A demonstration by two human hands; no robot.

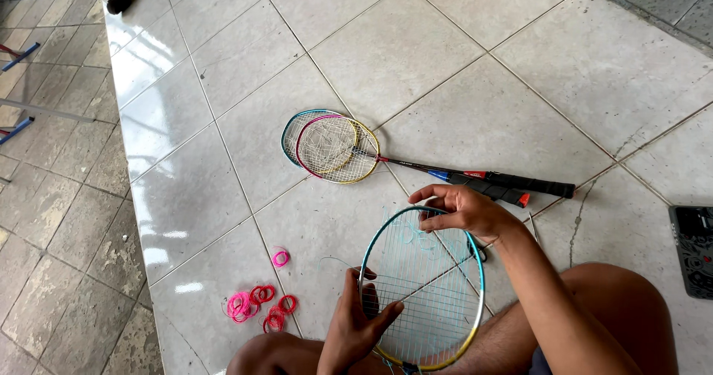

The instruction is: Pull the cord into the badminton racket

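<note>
From the head view, I sit on the tiled floor (460, 70) with a racket head (422, 289) propped over my knees, its frame teal at the top and yellow at the bottom. My left hand (355, 323) has its grip clenched on the left side of the frame, thumb lying across the strings and fingers poking through from behind. My right hand (462, 210) pinches a pale string (407, 230) at the top of the frame, fingers curled together, wrist bent down, forearm running back over my right thigh.

What I judge could go wrong: the string looks loose and looped near the top, so if my pinch slackens it may slide back through the hole and lose tension. The frame rests only on my legs and one hand, so a hard pull could twist it out of my hold.

Ahead of me two more rackets (338, 146) lie stacked on the floor, their handles (520, 186) pointing right. Coils of pink and red string (260, 304) lie to my left, well apart from the frame. A dark device (694, 249) sits at the right edge.
</note>
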